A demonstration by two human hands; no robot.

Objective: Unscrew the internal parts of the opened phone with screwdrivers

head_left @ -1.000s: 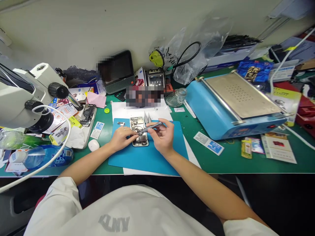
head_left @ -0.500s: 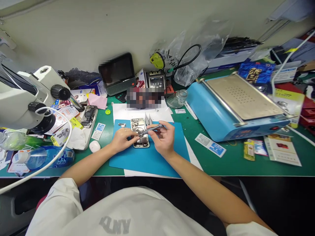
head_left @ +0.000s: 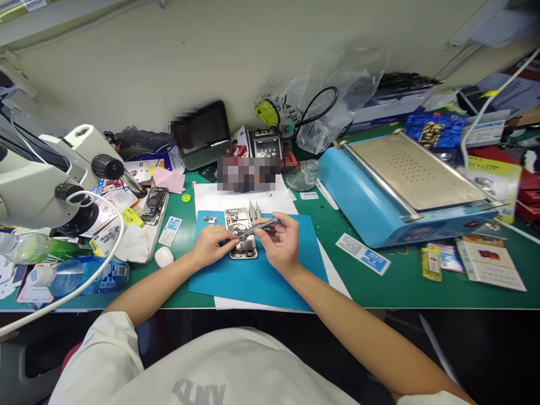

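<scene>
An opened phone [head_left: 244,251] lies on a blue mat [head_left: 248,287], its inner parts exposed. In my right hand [head_left: 282,246] is a slim grey screwdriver [head_left: 265,224], slanting down to the left over the phone. Thumb and fingers of my left hand [head_left: 213,246] are pinched at the phone's left side, near the screwdriver's tip; what they grip is too small to make out. Two more grey screwdrivers [head_left: 255,210] stick out beyond the phone, tips pointing away. A small metal part [head_left: 210,220] rests on the mat above my left hand.
To the left stand a microscope [head_left: 63,169], plastic bottles [head_left: 90,274] and another opened phone [head_left: 154,205]. A white case [head_left: 164,257] sits beside the mat. The right side holds a blue machine with a metal plate [head_left: 415,169]. A glass jar [head_left: 304,174] and a screen device [head_left: 202,135] are behind.
The whole scene sits slightly lower as my head view shifts. My hands stay over the phone, and the screwdriver still slants between them with little change.
</scene>
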